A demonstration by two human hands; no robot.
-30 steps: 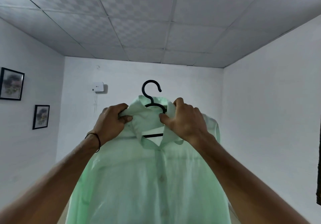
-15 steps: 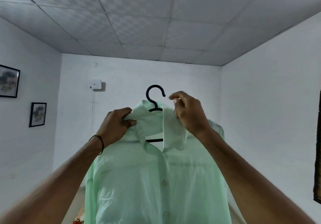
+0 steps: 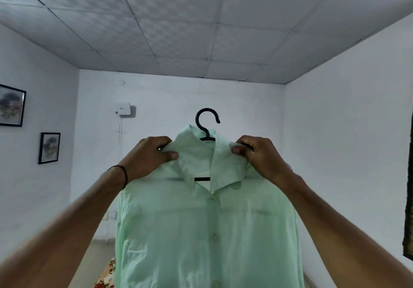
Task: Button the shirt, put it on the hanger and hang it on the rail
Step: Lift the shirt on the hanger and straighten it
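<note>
Head view, one item with fittings: we record a pale green shirt held up in the air at the centre of the frame, front towards us, its placket closed from below the collar down, with one button plain to see. The shirt sits on a black hanger. The hook stands upright at 12 o'clock of the collar and catches on nothing. A short piece of the hanger's crossbar shows through the open neck. At 9 o'clock of the collar we note the left hand, fingers curled and thumb pressed forward, pinching the shoulder cloth beside the collar's left wing. A dark wristband circles that wrist. At 3 o'clock of the collar the right hand likewise has its fingers bent round the cloth at the collar's right wing, thumb tip on the fabric. Both forearms rise from the lower corners of the frame. Surroundings: a tiled ceiling at 12 o'clock, two framed pictures on the wall at 9 o'clock, and a small white wall box at 10 o'clock of the hook. A patch of floral fabric lies at 7 o'clock, beside the shirt's lower edge.
</note>
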